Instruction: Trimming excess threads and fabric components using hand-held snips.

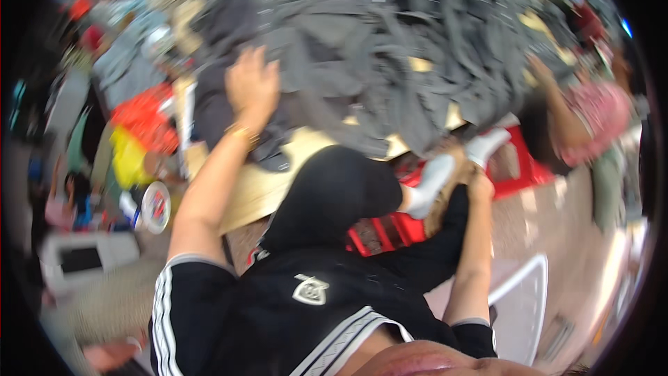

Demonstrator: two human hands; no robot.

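Note:
My left hand (252, 83) lies on dark grey garments (327, 49), its fingers stretched out and holding nothing I can see. The garments are heaped in long folds over a pale board or table top (250, 202). Down by my feet, my right hand (480, 184) is at the lower end of my black trouser leg, against a white-socked foot (487, 145) and close to a brown shoe (442, 202). Its fingers are blurred and partly hidden, so I cannot make out whether it grips the shoe, the sock or the trouser hem.
A red plastic stool or crate (518, 167) stands around my feet. Left of the garments are red bags (147, 117), a yellow bag (129, 157) and a white tub (156, 207). A person in pink (598, 118) reaches in from the right. A white chair edge (536, 292) is beside me.

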